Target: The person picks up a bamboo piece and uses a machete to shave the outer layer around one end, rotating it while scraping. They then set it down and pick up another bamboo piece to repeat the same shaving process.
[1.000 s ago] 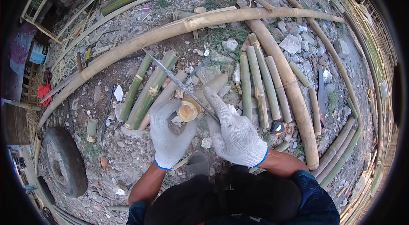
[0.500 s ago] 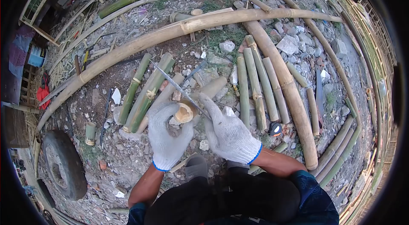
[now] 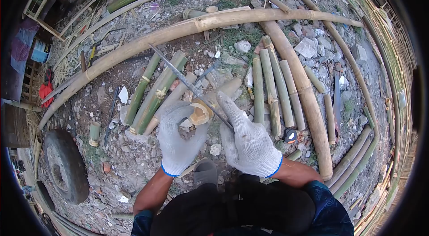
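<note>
My left hand (image 3: 181, 140), in a white knit glove with a blue cuff, is wrapped round a short bamboo piece (image 3: 199, 114). Its pale, hollow cut end faces me, and its body runs away to the upper right. In my right hand (image 3: 250, 142), gloved the same way, is a long narrow knife (image 3: 178, 74); the handle is hidden in the fist. The blade slants up and left, crossing over the bamboo right at the cut end. Left of it lie several green bamboo lengths (image 3: 158, 95), and to the right is another row of cut bamboo (image 3: 269, 91).
A long bamboo pole (image 3: 147, 41) curves across the ground ahead, and a thick pole (image 3: 304, 91) lies at the right. An old tyre (image 3: 67, 167) is at the left. A small tape measure (image 3: 290, 136) sits by the cut row. Stones and rubble (image 3: 308, 47) cover the ground.
My right hand has shifted slightly right, and the knife's tip has swung farther up and left, showing more of the blade. My left hand keeps hold of the bamboo piece.
</note>
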`<state>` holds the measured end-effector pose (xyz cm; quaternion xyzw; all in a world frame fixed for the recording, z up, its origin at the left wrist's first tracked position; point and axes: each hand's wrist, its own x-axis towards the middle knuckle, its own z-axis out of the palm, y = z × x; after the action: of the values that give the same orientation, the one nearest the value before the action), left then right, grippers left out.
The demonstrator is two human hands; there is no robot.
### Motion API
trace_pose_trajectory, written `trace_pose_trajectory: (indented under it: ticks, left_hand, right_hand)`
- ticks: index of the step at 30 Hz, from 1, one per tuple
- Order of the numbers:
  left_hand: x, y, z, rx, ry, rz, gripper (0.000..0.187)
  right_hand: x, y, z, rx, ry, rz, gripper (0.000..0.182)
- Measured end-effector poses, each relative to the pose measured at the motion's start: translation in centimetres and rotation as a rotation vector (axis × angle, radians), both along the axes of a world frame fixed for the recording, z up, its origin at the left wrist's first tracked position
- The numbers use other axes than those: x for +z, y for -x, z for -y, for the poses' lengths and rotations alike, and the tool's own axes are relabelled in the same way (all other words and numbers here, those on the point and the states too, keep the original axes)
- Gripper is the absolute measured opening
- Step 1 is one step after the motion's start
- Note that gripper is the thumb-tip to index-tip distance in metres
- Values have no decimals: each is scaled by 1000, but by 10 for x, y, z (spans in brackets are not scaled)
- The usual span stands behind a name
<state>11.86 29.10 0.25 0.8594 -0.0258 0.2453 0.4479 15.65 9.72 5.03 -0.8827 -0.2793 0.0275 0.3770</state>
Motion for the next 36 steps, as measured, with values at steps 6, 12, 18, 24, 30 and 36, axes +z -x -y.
trace_pose_trajectory:
  ticks: [6, 12, 18, 24, 30, 36]
  left_hand:
    - [-5, -4, -3, -6, 87, 23, 47]
    - [6, -1, 3, 17, -49, 3, 35]
    - [5, -6, 9, 3, -46, 15, 31]
    - [5, -4, 9, -11, -66, 9, 30]
    - [5, -1, 6, -36, -120, 3, 31]
    - [2, -11, 5, -18, -85, 29, 35]
  right_hand:
    - [-56, -18, 16, -151, 164, -222, 75]
    - [-1, -4, 8, -23, -73, -15, 72]
    - [-8, -12, -3, -25, 201, -172, 69]
    - [1, -3, 4, -1, -67, 40, 68]
    - [-9, -5, 1, -39, 23, -35, 73]
    - [-35, -16, 7, -92, 148, -151, 74]
